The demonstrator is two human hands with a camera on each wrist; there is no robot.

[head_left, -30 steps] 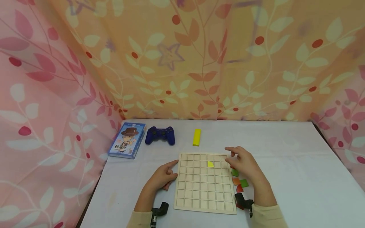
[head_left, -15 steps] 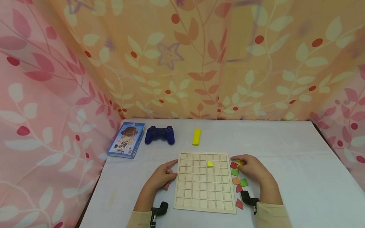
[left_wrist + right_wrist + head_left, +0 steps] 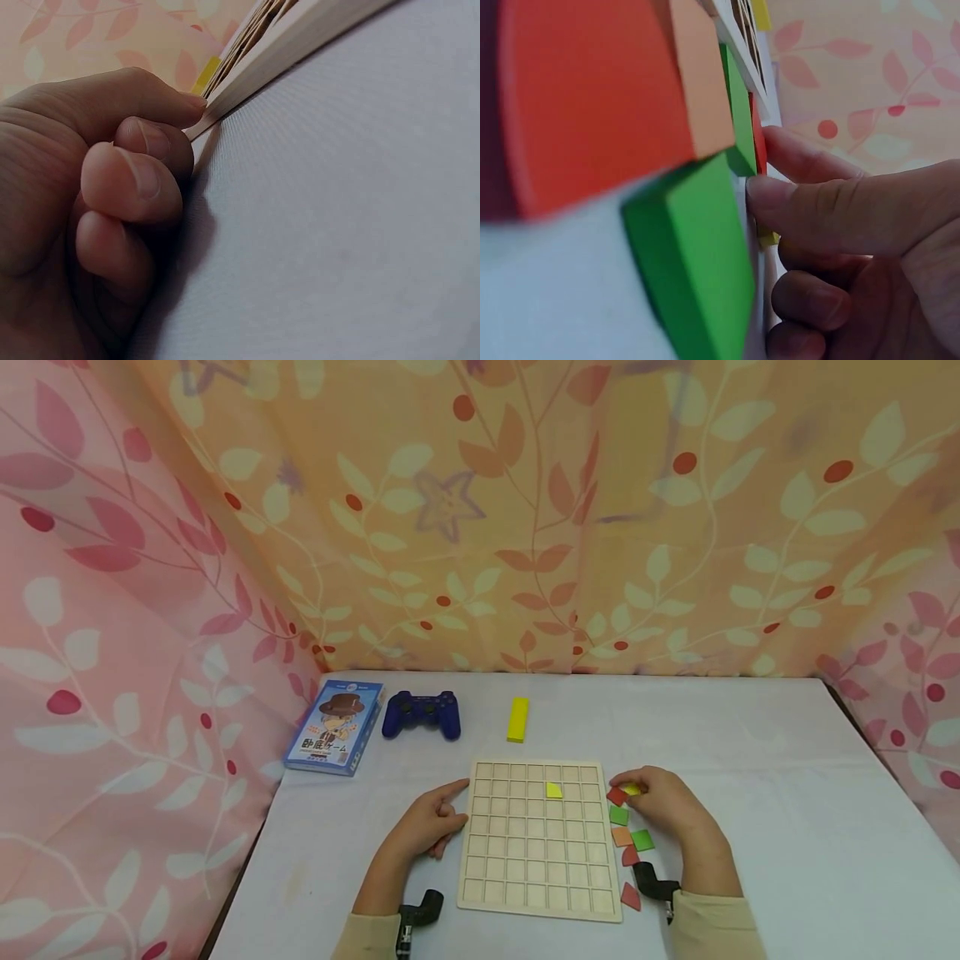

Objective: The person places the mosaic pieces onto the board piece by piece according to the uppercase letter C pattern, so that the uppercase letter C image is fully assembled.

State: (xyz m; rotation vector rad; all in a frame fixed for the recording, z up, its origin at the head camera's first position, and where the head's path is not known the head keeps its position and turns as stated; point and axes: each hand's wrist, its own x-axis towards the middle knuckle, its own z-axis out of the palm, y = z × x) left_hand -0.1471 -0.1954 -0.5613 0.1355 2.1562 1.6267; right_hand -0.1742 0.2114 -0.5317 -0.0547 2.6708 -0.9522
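A pale wooden grid board [image 3: 536, 860] lies on the white table, one yellow tile [image 3: 553, 790] in a cell near its top. My left hand [image 3: 429, 825] touches the board's left edge with index finger and thumb; its other fingers are curled under in the left wrist view. Beside the board's upper right edge, my right hand [image 3: 671, 806] pinches a red tile [image 3: 757, 139] between thumb and index finger, low at the table. Another yellow tile [image 3: 633, 788] is partly hidden behind that hand. Two green tiles [image 3: 642, 840], an orange tile [image 3: 622, 836] and red rounded tiles [image 3: 631, 897] lie below it.
Behind the board lies a yellow bar [image 3: 517, 720]. A blue game controller [image 3: 422, 716] and a blue illustrated box [image 3: 333, 728] sit at the back left. Patterned curtains [image 3: 480, 527] enclose the table's back and sides.
My right hand has moved off the board's upper right corner, right and slightly down, to the red tile, uncovering the tiles beside the board. My left hand has stayed at the left edge.
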